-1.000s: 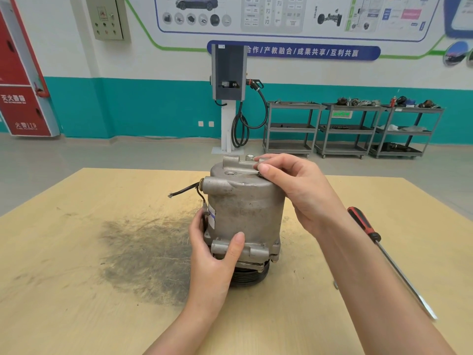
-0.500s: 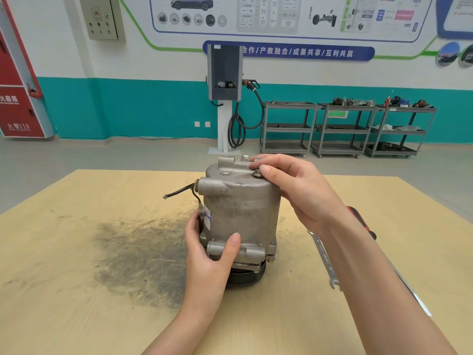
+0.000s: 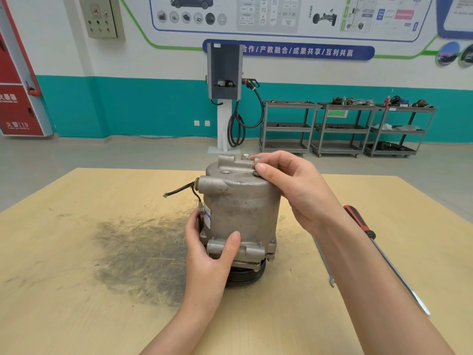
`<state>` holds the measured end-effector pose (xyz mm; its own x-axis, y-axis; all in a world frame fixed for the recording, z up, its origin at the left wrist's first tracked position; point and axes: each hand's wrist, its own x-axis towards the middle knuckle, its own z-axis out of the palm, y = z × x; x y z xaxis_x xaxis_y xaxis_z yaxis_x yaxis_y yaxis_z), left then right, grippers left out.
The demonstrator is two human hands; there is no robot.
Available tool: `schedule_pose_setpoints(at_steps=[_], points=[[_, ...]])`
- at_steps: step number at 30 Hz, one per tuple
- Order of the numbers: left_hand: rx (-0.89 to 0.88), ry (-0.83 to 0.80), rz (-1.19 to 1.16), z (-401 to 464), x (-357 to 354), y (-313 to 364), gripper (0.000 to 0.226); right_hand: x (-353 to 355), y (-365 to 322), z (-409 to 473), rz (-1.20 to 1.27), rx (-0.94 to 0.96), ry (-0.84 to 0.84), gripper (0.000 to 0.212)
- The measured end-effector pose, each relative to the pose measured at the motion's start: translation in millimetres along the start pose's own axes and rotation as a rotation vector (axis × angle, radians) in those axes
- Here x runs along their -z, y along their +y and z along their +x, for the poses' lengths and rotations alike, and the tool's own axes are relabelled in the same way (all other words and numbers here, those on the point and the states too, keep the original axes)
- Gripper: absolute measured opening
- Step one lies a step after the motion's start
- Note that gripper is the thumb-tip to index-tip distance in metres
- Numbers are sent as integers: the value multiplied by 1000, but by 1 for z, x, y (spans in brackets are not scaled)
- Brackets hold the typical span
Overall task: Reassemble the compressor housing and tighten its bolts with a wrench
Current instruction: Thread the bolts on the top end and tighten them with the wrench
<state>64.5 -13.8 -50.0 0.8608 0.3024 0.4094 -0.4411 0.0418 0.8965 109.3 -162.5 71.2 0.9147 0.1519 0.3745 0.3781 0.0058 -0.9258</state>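
A grey metal compressor housing (image 3: 243, 208) stands upright on its black pulley in the middle of the wooden table (image 3: 76, 290). My left hand (image 3: 210, 257) grips its lower flange, thumb across the front. At the top right rim my right hand (image 3: 294, 190) pinches a bolt head (image 3: 255, 173) between thumb and fingertips. A thin wrench (image 3: 323, 262) lies flat on the table right of the housing, partly hidden under my right forearm. Black cut wires (image 3: 179, 190) stick out from the housing's upper left.
A red-handled screwdriver (image 3: 363, 226) lies to the right of the wrench, its shaft running toward the near right edge. A dark greasy stain (image 3: 138, 252) covers the table left of the housing. Beyond the table stand a charging post (image 3: 225, 98) and metal shelf carts (image 3: 343, 126).
The view shifted slightly; the wrench came into sight beside my right forearm. My right fingers have turned a little on the bolt. The left hand keeps its grip.
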Motion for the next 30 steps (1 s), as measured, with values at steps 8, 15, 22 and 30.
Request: schedule_pose_setpoints(at_steps=[8,15,22,30], points=[[8,-9,2,-1,1,0,75,2,-2,-1,-8,-16,-40,17],[-10,-8,-7,1,0,-2,74,2,-1,0,2,-11,-16,7],[-12,-3,0,2,0,-4,73,-2,1,1,17,6,19,13],[-13,-11,1,2,1,-3,73,-5,3,1,6,22,40,10]])
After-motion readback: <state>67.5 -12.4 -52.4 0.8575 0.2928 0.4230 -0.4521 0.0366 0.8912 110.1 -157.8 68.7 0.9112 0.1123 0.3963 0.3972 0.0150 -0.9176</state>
